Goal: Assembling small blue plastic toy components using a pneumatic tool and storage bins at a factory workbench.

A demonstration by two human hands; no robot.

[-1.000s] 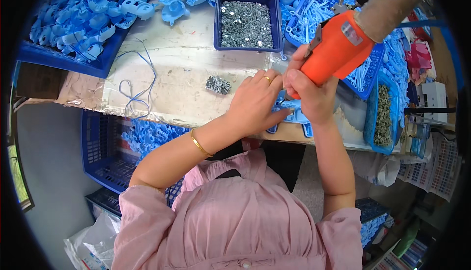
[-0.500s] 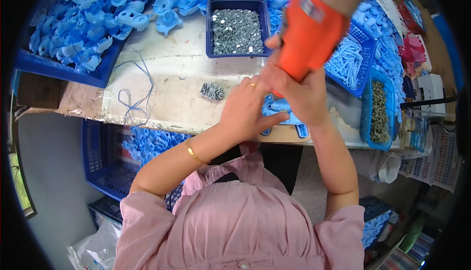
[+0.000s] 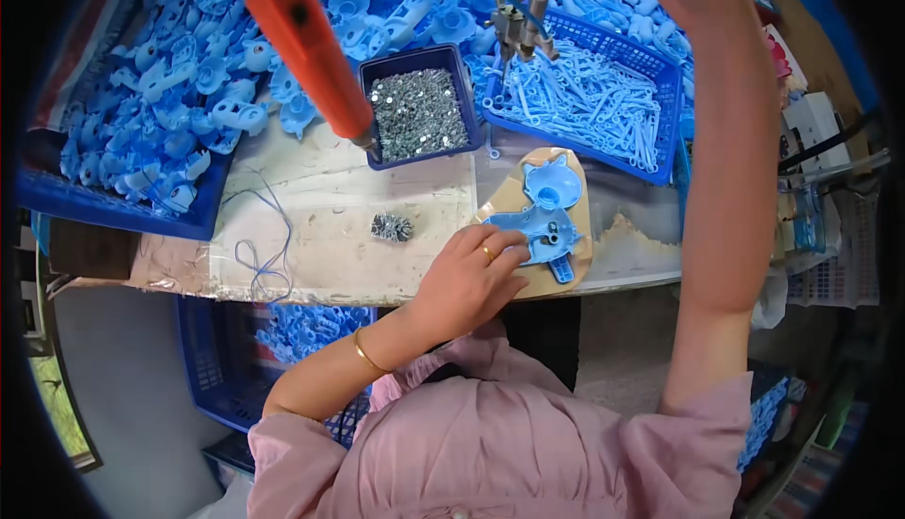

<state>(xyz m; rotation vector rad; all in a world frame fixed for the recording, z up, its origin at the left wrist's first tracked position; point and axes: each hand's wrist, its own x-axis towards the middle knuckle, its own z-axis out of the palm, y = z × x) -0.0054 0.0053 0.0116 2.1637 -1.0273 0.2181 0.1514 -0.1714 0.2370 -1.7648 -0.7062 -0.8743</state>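
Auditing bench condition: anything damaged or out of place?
Yes: a jagged bench patch right of the tan board looks torn. A metal clump sits outside the tray of metal bits, perhaps deliberately.

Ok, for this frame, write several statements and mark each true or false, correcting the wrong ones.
1. The left hand is at the blue plastic piece on the brown board. True.
2. The right hand is visible. False: the right arm runs past the top edge.
3. The orange tool's tip overlaps the dark-blue tray in view. True.
4. The bracelet is on the right arm. False: the bracelet is on the left arm.
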